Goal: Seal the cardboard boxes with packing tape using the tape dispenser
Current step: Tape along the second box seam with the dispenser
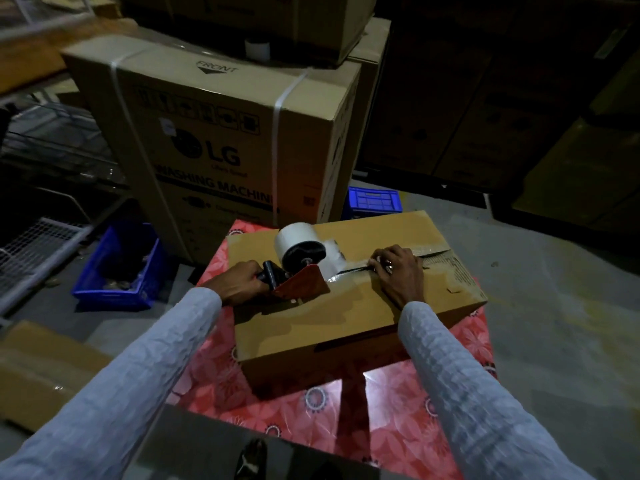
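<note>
Cardboard box (346,306) on a red floral bench (311,410), top seam partly taped. Behind it, large carton (214,133) printed "LG", "WASHING MACHINE", "FRONT". Left hand (239,284) curled tight around tape dispenser (298,268) handle, roll over the seam; right hand (398,271) pressing tape flat, fingers bent.

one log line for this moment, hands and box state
left hand grips tape dispenser | right hand presses tape on cardboard box seam | seam partly taped
</note>
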A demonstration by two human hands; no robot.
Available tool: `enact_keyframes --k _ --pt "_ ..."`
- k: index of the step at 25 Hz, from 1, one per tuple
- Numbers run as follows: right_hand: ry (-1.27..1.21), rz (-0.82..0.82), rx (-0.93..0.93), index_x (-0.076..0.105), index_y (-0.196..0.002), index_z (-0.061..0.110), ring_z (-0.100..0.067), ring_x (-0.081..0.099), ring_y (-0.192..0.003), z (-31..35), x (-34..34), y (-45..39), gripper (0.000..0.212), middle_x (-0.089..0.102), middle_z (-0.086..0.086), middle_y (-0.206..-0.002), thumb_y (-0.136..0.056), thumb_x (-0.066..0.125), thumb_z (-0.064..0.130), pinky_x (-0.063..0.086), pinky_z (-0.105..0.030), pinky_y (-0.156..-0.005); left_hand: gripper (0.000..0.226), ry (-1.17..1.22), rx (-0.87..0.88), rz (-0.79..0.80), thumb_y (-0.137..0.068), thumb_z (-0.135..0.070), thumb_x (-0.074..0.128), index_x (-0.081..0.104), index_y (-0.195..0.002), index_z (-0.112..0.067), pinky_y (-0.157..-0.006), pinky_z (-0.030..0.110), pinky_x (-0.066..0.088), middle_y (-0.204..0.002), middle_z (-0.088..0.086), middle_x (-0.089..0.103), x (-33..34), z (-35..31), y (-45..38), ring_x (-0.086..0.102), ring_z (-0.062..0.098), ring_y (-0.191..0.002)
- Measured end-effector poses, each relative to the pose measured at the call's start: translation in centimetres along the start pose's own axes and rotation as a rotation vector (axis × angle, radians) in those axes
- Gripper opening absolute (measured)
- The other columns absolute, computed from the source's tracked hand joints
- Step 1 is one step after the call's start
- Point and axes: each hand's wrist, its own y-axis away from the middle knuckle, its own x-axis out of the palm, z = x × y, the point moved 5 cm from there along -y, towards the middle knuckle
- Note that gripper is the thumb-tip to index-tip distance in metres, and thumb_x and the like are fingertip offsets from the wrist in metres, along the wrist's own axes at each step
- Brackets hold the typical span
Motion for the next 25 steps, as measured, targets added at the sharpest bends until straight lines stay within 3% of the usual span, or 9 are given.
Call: enact_keyframes --k 7,12,15,18,21,25 --pt "0.025 0.012 0.015 0.072 -0.098 0.022 -0.024 0.057 -0.096 1.9 0.3 0.4 0.013 0.064 0.001 -0.101 -0.089 0.071 0.030 0.045 -0.041 -0.085 0.057 0.070 -0.033 0.026 -0.068 -0.043 0.064 0.066 -0.100 0.005 -0.052 0.028 0.035 -0.071 0.011 0.057 -1.8 3.3 3.1 0.046 0.020 -0.056" --pt "-0.202 0.179 -0.024 0.068 -0.102 0.018 -0.019 0.052 -0.092 12.0 2.4 2.7 0.017 0.060 0.000 -0.099 -0.086 0.064 0.023 0.051 -0.039 -0.081 0.055 0.111 -0.027 0.006 -0.066 -0.036 0.062 0.064 -0.104 0.004 -0.051 0.026 0.039 -0.077 0.015 0.060 -2.6 3.8 3.1 0.051 0.023 -0.059" --pt "-0.415 0.291 0.168 0.061 -0.112 0.010 -0.028 0.060 -0.095 16.3 4.8 4.1 0.030 0.060 -0.010 -0.109 -0.082 0.062 0.016 0.054 -0.042 -0.079 0.045 0.120 -0.024 -0.027 -0.067 -0.034 0.061 0.065 -0.096 0.000 -0.053 0.027 0.041 -0.077 0.016 0.063 -3.0 4.2 2.9 0.054 0.024 -0.061" --pt "-0.547 0.252 0.278 0.058 -0.110 0.010 -0.030 0.063 -0.103 16.4 5.8 5.0 0.025 0.061 -0.012 -0.113 -0.085 0.058 0.006 0.053 -0.040 -0.083 0.026 0.134 -0.015 -0.030 -0.077 -0.026 0.069 0.062 -0.091 -0.005 -0.052 0.026 0.039 -0.072 0.011 0.059 -3.2 4.5 2.2 0.051 0.021 -0.058" --pt "-0.506 0.237 0.355 0.058 -0.111 0.009 -0.026 0.062 -0.099 15.7 5.6 5.1 0.028 0.060 -0.004 -0.107 -0.084 0.068 0.007 0.050 -0.034 -0.078 0.014 0.086 0.007 -0.020 -0.093 -0.011 0.069 0.064 -0.095 0.002 -0.048 0.022 0.040 -0.074 0.013 0.061 -3.0 4.5 1.6 0.053 0.018 -0.057" --pt "-0.489 0.263 0.346 0.056 -0.111 0.014 -0.022 0.064 -0.093 15.1 5.9 5.3 0.039 0.061 0.003 -0.101 -0.079 0.077 0.018 0.052 -0.035 -0.073 0.032 0.075 0.046 0.005 -0.088 -0.028 0.070 0.069 -0.092 0.004 -0.051 0.024 0.042 -0.080 0.020 0.068 -2.8 4.9 1.3 0.057 0.018 -0.059"
